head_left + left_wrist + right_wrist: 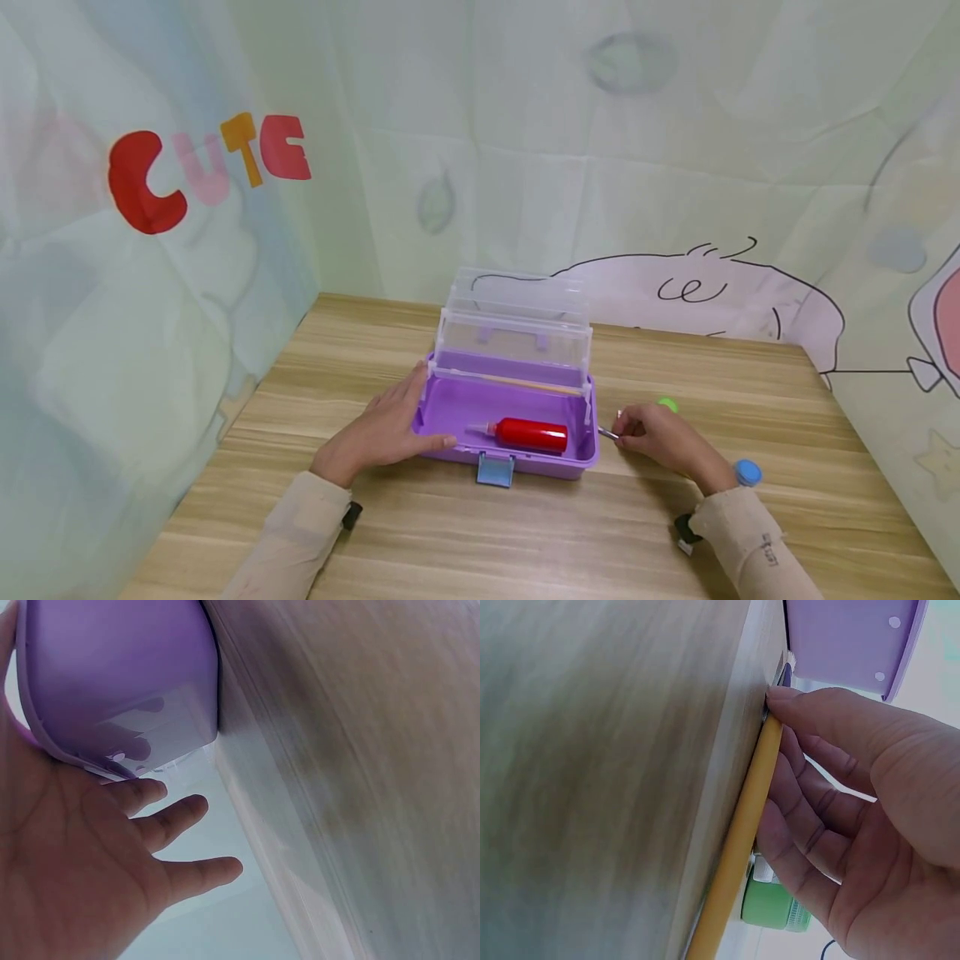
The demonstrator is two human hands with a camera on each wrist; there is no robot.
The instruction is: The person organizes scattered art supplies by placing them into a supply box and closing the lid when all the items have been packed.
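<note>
An open purple plastic box (465, 396) with a light-blue latch (496, 470) stands on the table. Inside lies a red squeeze bottle (531, 434) with a pale nozzle. My left hand (386, 421) rests against the box's left end, thumb over the front corner; in the left wrist view its other fingers (180, 821) reach out straight. To the right of the box, my right hand (660, 433) pinches a yellow-handled paintbrush (739, 825) low at the tabletop, near its metal ferrule. The ferrule end points at the box; the bristles are mostly hidden.
Clear tiers of the lid (517, 337) stand raised behind the box, a thin orange stick (532, 384) in one. Beyond the right hand is a green-capped container (769, 904). A blue-capped one (747, 472) stands by the right wrist. Printed cloth walls surround the wooden table (585, 542).
</note>
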